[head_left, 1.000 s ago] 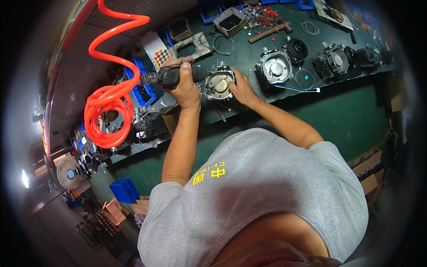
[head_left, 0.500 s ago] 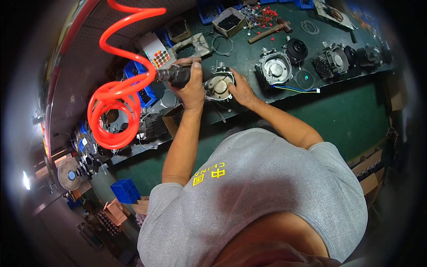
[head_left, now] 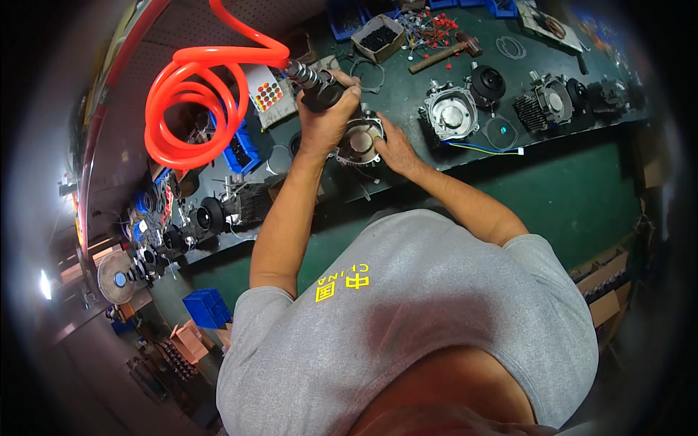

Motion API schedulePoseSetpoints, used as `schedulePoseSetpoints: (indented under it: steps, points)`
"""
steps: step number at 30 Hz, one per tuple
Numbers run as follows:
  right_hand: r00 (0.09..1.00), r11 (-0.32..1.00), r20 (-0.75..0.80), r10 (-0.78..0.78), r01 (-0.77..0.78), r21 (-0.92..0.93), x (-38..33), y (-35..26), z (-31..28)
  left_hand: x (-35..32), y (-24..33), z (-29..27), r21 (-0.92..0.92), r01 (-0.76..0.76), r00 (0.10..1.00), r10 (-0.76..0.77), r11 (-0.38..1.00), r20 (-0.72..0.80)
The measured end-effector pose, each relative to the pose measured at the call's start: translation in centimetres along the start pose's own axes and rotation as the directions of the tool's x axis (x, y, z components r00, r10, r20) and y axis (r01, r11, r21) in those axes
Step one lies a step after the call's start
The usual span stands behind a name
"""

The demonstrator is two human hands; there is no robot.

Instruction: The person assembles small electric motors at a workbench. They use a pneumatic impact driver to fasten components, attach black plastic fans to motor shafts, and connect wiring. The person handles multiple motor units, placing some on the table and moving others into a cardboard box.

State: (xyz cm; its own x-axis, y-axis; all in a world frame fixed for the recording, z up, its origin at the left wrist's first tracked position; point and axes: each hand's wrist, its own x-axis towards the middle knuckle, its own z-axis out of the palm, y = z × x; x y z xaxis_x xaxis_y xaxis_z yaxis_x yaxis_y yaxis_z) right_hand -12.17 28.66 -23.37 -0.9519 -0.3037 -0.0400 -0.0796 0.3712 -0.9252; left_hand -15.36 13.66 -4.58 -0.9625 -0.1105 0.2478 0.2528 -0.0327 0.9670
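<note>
My left hand [head_left: 327, 125] is wrapped round a black air tool [head_left: 318, 89], whose metal fitting joins a red coiled hose [head_left: 231, 55]. Its working end is hidden behind the hand, over or close to the upper left of a round metal housing [head_left: 359, 139]. That housing lies on the green bench with its open, shallow round face up. Against its right rim, my right hand [head_left: 397, 150] grips the housing, thumb over the edge and fingers along the outer side. A thin cable with a small connector hangs at the housing's near side.
To the right on the bench [head_left: 392, 104] stand similar housings, one a silver housing [head_left: 451, 115] beside a black fan wheel [head_left: 487, 85]. A hammer [head_left: 445, 55], a box of black parts [head_left: 378, 38] and red-tipped wires lie behind. Blue bins [head_left: 240, 151] and more motors stand left.
My left hand has moved up and slightly right, tilting the air tool more upright. The red hose has shifted up with it. My right hand stays on the housing.
</note>
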Motion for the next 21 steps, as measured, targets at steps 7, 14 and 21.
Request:
schedulePoseSetpoints:
  steps: [7,14,21]
  points:
    - [0.991,0.995,-0.089,-0.099,0.097,-0.025,0.5,0.4,-0.2,-0.4,1.5,0.1,0.073,-0.084,0.965,0.099,0.994,-0.241]
    - [0.885,0.877,-0.031,-0.465,0.456,-0.152,2.3,-5.6,-1.8,-2.3,5.5,-4.6,0.108,-0.097,0.916,0.131,0.989,-0.38]
    - [0.902,0.9,-0.043,-0.431,0.426,-0.091,3.6,-3.6,-2.8,-3.5,6.9,-5.7,-0.181,-0.211,0.848,0.088,0.961,-0.522]
